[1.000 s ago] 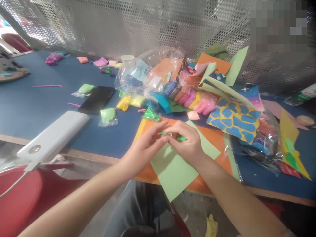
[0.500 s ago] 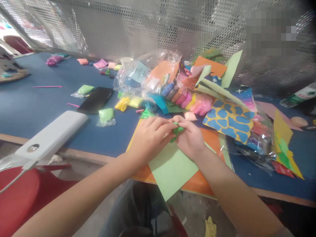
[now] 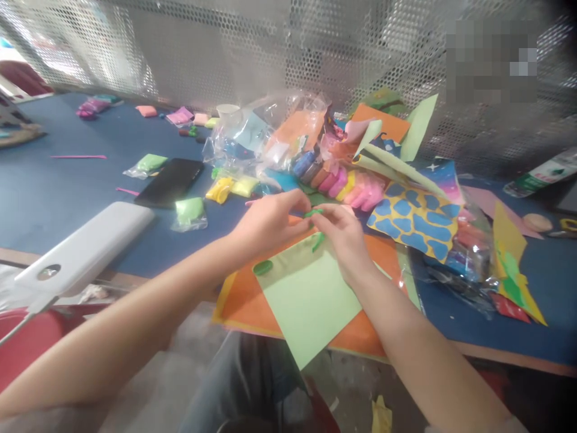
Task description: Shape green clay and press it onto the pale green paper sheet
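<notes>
Between my two hands is a thin piece of green modelling clay (image 3: 314,212), and a strand of it hangs down under my right fingers. My left hand (image 3: 273,221) pinches one end with thumb and index finger. On the other side, my right hand (image 3: 341,236) is closed on the same clay with its fingertips. Below them lies a light green paper sheet (image 3: 315,307), turned at an angle on an orange sheet (image 3: 243,300). A flat dark green oval (image 3: 262,268) rests at the paper's upper left corner.
A white power bank (image 3: 85,243) with a cable and a black phone-like slab (image 3: 171,183) are on my left. Clay packets (image 3: 190,211), a clear plastic bag (image 3: 229,141) and coloured clay sticks (image 3: 347,186) crowd the back. Blue-and-yellow patterned paper (image 3: 415,219) lies right.
My left hand has shifted slightly up and left, uncovering the dark green oval and more paper. The green clay, bunched before, now shows as a thin piece between my fingertips.
</notes>
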`<state>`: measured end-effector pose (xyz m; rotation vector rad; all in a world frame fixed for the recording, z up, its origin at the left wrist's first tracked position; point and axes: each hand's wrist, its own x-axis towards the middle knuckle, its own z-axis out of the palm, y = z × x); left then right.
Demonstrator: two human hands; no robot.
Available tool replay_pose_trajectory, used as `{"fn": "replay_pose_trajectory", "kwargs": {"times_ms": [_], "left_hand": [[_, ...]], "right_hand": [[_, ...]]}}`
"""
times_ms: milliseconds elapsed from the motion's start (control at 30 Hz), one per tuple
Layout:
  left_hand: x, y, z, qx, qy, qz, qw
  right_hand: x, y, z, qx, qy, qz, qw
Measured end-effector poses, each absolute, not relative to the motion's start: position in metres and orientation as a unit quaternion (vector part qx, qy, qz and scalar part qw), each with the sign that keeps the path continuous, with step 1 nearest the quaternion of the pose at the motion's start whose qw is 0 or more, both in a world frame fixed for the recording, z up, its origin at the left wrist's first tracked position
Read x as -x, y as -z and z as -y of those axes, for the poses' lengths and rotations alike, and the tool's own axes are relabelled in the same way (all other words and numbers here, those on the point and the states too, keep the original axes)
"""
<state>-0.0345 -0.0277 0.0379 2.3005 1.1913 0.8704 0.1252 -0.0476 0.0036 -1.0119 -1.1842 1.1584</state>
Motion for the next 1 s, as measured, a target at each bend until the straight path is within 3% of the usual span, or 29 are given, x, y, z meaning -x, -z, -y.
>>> {"fn": "replay_pose_trajectory", "kwargs": {"times_ms": [133,200,467,600,700,867,1000], "left_hand": [[0.033,-0.035,-0.005,-0.853,-0.284,-0.302,0.317],[0.031,-0.032,-0.014,-0.878,-0.262,-0.256,0.309],[0.034,-0.012,-0.010,-0.947,-0.186,-0.251,-0.073],[0.044,-0.010,-0.020,-0.939,-0.174,-0.250,-0.162],[0.048,-0.009,-0.023,-0.935,-0.207,-0.272,-0.092],[0.045,-0.005,-0.014,-0.947,-0.211,-0.203,0.133],[0.047,-0.002,-0.016,-0.963,-0.154,-0.162,0.148]], "right_hand": [[-0.129,-0.002,0.044,0.478,-0.421,0.479,0.604],[-0.130,-0.003,0.042,0.489,-0.400,0.479,0.609],[-0.126,0.006,0.040,0.525,-0.284,0.583,0.551],[-0.131,-0.001,0.041,0.447,-0.321,0.493,0.674],[-0.138,-0.008,0.041,0.380,-0.340,0.422,0.750],[-0.134,-0.001,0.040,0.428,-0.345,0.462,0.696],[-0.132,0.003,0.042,0.441,-0.297,0.499,0.684]]}}
